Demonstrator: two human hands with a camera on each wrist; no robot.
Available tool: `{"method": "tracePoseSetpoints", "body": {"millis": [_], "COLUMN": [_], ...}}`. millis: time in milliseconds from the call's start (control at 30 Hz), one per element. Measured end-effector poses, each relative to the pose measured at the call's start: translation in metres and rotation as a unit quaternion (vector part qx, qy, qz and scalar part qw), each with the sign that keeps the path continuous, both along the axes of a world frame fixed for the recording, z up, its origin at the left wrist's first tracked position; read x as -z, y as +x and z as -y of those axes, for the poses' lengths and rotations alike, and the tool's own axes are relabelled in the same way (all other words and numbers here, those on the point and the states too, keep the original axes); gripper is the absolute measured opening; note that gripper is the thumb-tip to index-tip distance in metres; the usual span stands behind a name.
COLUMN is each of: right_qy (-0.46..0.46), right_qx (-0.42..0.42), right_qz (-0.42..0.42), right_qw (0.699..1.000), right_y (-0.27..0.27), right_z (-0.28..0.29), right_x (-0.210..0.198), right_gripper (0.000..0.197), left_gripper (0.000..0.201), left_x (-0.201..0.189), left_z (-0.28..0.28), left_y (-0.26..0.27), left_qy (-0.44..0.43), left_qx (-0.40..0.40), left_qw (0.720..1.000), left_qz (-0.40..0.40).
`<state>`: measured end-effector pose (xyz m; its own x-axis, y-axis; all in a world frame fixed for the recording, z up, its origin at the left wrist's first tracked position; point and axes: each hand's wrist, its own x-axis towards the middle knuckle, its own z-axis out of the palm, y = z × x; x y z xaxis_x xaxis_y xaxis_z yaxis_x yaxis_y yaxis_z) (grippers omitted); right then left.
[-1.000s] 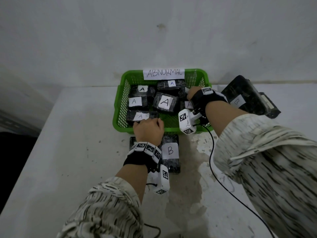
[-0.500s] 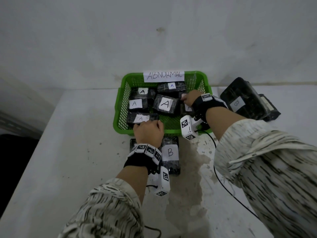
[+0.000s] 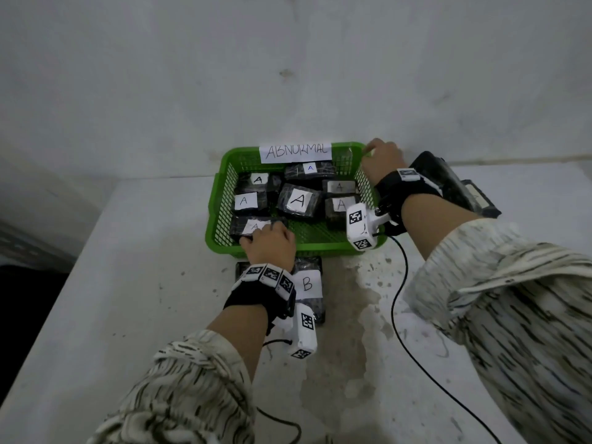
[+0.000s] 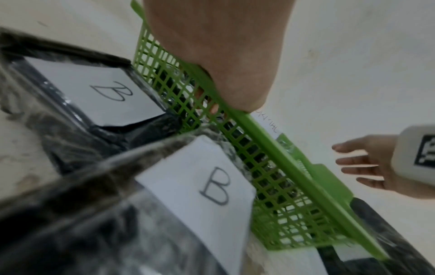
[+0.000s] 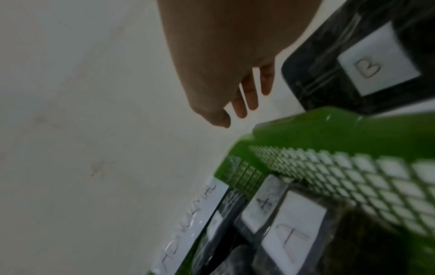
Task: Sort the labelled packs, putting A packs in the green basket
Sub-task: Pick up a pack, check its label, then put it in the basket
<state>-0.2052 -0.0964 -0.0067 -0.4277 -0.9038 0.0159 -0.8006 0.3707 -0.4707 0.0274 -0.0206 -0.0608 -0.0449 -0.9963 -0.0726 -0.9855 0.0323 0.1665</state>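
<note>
— Right there, your right hand [image 3: 382, 161] had come up out of the green basket [image 3: 221, 200]; half a second before it lay low among the packs by the right wall, and now it hung over the far right corner of the rim

— Fingers?

— Straight and spread, holding nothing; the left wrist view showed them [image 4: 353, 163] fanned out in the air past the basket's end. And the pack marked A [image 3: 340, 205] that your wrist had covered showed whole again by the right wall

— And your left hand [image 3: 270, 241]?

— It stayed put on the near rim, fingers curled over the edge and gripping it; through the mesh the fingertips [image 4: 213, 108] showed inside the wall. The basket had not shifted

— How did the A packs look?

— Dark, shiny-wrapped blocks, each with a white paper slip; seven A slips showed, all inside the basket, the big one [image 3: 299, 200] tilted in the middle. The one nearest your left knuckles [image 3: 254, 225] was partly covered by them. A paper sign [image 3: 294, 152] reading ABNORMAL stood on the far wall

— The B packs?

— Outside, on the white table [image 3: 128, 283]: one [image 3: 307, 283] touching the basket's near wall beside your left wrist, a second B slip [image 4: 101, 87] under that wrist, and another B pack [image 5: 379, 61] beyond the right wall, behind your right wrist
</note>
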Motion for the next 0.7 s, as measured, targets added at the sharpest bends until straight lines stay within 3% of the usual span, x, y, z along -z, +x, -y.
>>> {"method": "tracePoseSetpoints", "body": {"millis": [100,200,367,467,567,700], "right_qy": [0.038,0.062,0.128,0.12,0.115,0.211], "right_qx": [0.074,0.143,0.201,0.177,0.132,0.053], "right_qz": [-0.058,-0.086,-0.06,0.022,0.04,0.117], "right_qw": [0.995,0.984,0.969,0.977,0.984,0.969], "right_y": [-0.029,-0.057,-0.098,-0.115,-0.119,-0.1], "right_z": [-0.028,-0.055,-0.094,-0.1,-0.097,-0.089], "right_x": [-0.002,0.008,0.025,0.033,0.035,0.033], "right_gripper": [0.032,0.036,0.044,0.043,0.038,0.044], "left_gripper": [0.018,0.02,0.033,0.041,0.041,0.042], "left_x": [-0.007,-0.012,-0.011,-0.012,-0.014,-0.013], "left_z": [-0.008,-0.023,-0.042,-0.045,-0.045,-0.045], "left_y": [-0.02,-0.052,-0.086,-0.09,-0.089,-0.088], "left_qy": [0.013,0.026,0.074,0.101,0.106,0.099], "left_qx": [-0.004,0.052,0.121,0.136,0.14,0.142], "left_qw": [0.998,0.993,0.987,0.984,0.983,0.984], "left_qz": [-0.068,-0.104,-0.078,-0.052,-0.049,-0.036]}}
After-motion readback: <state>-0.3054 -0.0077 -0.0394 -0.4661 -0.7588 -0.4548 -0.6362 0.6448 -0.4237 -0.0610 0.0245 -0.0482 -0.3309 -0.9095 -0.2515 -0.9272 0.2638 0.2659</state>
